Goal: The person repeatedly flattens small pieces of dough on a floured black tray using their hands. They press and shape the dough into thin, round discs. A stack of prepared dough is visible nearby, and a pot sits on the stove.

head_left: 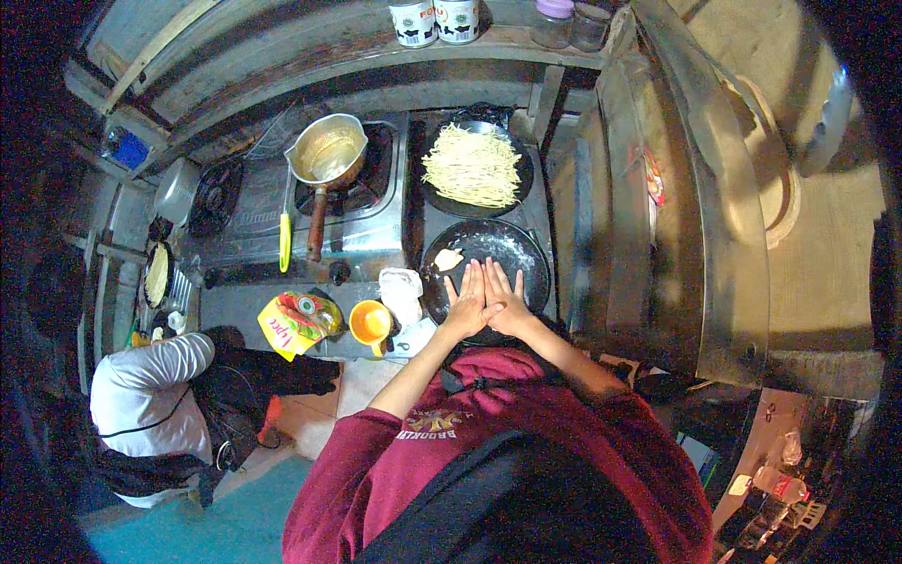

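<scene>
Just beyond the pressed-together fingers (479, 282), dough (447, 258) lies on the black tray (512, 246).

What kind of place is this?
Probably a small, rough cooking stall or home kitchen. A metal gas stove carries a saucepan; a dark pan of pale noodle strands sits behind a floured black pan, over which the left hand and right hand press together.

Both forearms fwd, left hand (467, 303) & right hand (505, 299) pressed side by side, fingers straight, palms down
</scene>
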Available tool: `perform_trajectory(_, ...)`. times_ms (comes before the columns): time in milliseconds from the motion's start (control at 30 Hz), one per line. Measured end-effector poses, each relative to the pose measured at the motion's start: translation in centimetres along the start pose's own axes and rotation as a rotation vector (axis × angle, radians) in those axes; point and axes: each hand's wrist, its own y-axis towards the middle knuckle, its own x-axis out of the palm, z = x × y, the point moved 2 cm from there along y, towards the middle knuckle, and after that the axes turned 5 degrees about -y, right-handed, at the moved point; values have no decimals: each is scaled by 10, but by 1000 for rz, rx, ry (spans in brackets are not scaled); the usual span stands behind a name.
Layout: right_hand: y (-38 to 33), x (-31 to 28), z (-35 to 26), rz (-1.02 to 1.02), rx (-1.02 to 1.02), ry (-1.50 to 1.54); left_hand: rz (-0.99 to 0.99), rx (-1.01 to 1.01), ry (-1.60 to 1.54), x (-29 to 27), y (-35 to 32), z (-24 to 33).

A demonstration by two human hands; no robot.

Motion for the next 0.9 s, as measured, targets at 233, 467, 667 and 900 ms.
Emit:
perform_trajectory(233,-11,4,2,-121,20,-62,-130,-31,129,-10,-21,10)
perform_trajectory(467,3,-2,12,-88,87,-82,23,-45,201,-6,-3,2)
perform_trajectory(667,-19,-9,11,-269,95,-164,-94,-97,278,-5,-30,9)
perform_trajectory(900,-11,-1,23,-37,90,-124,187,-29,195,-2,-17,1)
